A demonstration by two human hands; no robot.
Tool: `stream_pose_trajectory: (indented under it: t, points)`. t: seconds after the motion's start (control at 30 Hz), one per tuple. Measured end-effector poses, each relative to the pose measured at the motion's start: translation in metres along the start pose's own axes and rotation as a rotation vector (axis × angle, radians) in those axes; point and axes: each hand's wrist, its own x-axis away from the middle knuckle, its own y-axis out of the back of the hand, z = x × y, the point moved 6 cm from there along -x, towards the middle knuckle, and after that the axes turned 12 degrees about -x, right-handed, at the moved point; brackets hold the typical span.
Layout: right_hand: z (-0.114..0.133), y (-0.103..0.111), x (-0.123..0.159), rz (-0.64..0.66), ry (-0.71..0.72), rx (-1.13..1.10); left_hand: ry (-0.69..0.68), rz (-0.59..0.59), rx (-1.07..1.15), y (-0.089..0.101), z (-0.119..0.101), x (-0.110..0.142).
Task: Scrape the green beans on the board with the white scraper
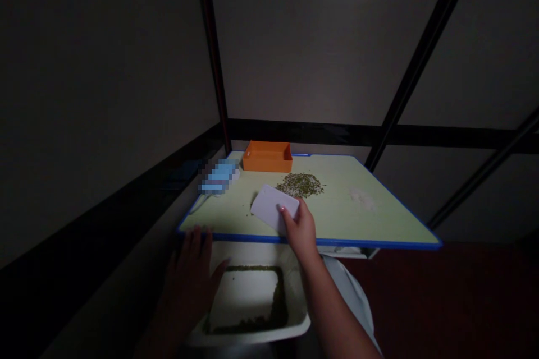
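Observation:
My right hand (300,229) grips a flat white plastic scraper (272,207), thumb on top, tilted low over the table near its front edge. A loose heap of green beans or seeds, mixed with white grains (301,184), lies just beyond the scraper. Below the front edge is a white basin (297,314) with green beans gathered along its inner sides. At the basin's left side, my left hand (191,275) is in shadow with its fingers stretched out and apart. Its thumb reaches over the basin's rim; whether it presses on the rim is hard to see.
An orange open box (268,164) stands at the back of the blue-edged, pale green table (337,221). On the left lies a blurred-out blue object (219,176) with a cable. A thin patch of white grains (361,199) is on the right. Walls close in behind and at left.

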Motion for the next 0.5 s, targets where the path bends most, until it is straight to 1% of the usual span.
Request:
stream_pose_trajectory:
  t: [0.13, 0.23, 0.33, 0.5]
  points:
    - [-0.001, 0.000, -0.004, 0.005, -0.007, -0.041, 0.014, -0.011, 0.000, 0.002, 0.005, -0.004]
    - [-0.001, -0.002, -0.007, 0.014, -0.035, -0.076, 0.015, -0.015, -0.022, 0.001, 0.005, -0.004]
    - [0.002, -0.005, -0.010, 0.025, -0.033, -0.055, 0.003, -0.017, -0.067, 0.001, 0.000, -0.001]
    - [0.014, -0.012, -0.015, 0.072, 0.017, 0.018, -0.011, -0.003, -0.160, -0.004, -0.003, 0.003]
